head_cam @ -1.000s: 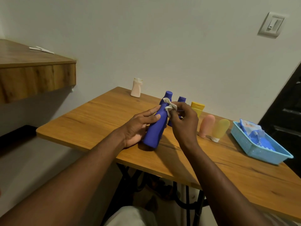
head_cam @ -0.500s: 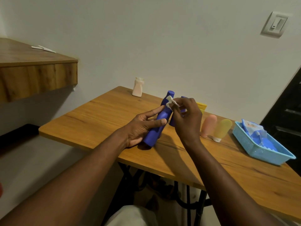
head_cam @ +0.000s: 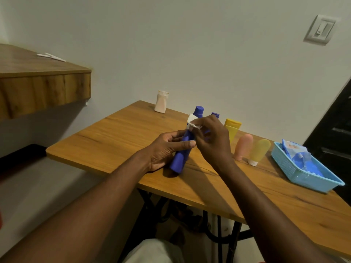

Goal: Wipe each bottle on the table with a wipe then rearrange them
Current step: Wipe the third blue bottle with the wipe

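Your left hand (head_cam: 167, 149) clasps blue bottle (head_cam: 180, 160), tilted, base on table (head_cam: 114, 137), centre frame; your right hand (head_cam: 214, 141) pinches wipe (head_cam: 191, 120) at its neck; risk: loose clasp, base may skid; your right knuckles may topple second blue bottle (head_cam: 215, 115) just behind.

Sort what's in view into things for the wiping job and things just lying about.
For the job: blue bottle in the left hand, wipe in the right hand, second blue bottle, yellow bottle, pink bottle, pale yellow bottle, white bottle.
Lying about: basket, shelf, wall switch.
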`<state>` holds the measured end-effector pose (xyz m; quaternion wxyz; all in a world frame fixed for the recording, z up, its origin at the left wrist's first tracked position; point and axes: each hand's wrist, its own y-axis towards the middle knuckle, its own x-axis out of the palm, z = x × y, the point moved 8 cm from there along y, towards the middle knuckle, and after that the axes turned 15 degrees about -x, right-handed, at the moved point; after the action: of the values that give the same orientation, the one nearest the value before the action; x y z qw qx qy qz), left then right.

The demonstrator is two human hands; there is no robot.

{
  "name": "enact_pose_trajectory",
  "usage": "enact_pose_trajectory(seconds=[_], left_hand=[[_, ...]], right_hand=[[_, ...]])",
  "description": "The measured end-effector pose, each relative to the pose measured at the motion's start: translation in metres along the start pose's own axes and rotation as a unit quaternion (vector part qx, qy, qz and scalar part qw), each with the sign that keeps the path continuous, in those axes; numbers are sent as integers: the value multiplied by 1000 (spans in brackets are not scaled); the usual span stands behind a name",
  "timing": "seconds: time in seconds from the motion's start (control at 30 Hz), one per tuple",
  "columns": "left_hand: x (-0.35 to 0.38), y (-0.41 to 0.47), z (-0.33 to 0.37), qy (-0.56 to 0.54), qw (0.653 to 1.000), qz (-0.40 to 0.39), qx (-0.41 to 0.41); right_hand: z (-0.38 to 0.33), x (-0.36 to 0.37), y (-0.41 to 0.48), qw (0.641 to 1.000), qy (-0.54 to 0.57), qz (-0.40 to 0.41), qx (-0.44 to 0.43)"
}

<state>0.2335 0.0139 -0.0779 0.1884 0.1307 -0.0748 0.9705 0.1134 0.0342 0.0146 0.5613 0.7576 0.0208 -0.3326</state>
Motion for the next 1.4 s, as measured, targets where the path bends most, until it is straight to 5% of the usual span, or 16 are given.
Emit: enact_pose_trajectory(seconds=[0.23,0.43,0.63,1.13,1.4], left_hand=[[-1,0,0,38,999,11,13],[-1,-1,2,28,999,10,15],[-3,-3,2,50,998,13,21],[-5,2,2,13,1000,6,26],[-11,10,-1,27,999,23,23]], right_hand=[[13,-18,3,996,-6,66,57],[-1,-1,-1,999,-14,-42,-6],[8,-15,1,997,-50,41,52],[-1,-4,-13,999,-12,37,28],[16,-8,-31,986,22,101,134]])
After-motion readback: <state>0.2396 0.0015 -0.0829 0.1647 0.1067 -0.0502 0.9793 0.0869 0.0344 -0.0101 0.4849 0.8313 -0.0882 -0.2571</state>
